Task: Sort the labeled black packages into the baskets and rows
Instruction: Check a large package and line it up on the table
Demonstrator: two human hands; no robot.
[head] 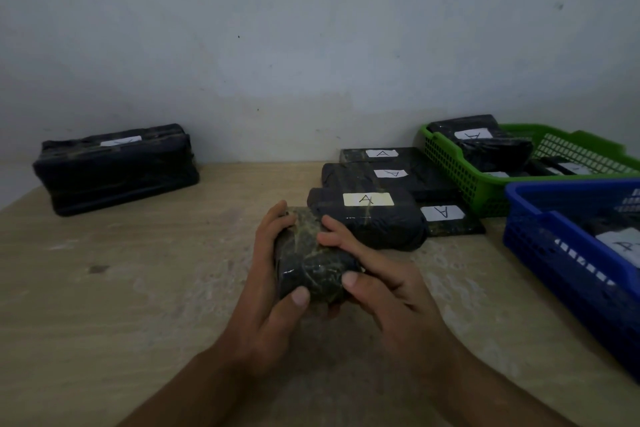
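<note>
The package point(313, 263) shows no label on its upper side, so it could be sorted wrongly if its letter goes unread. The row point(367, 215) just beyond it and the green basket point(450, 163) hold packs marked A, and the blue basket point(540, 246) shows only part of a label. The glossy wrap could also slip. The package is small, black and lumpy, crossed with shiny tape, and held over the desk point(138, 288) at centre. The left hand point(273, 305) and right hand point(384, 291) both grip it, fingers point(334, 237) curled round its sides and thumbs on the near end.
</note>
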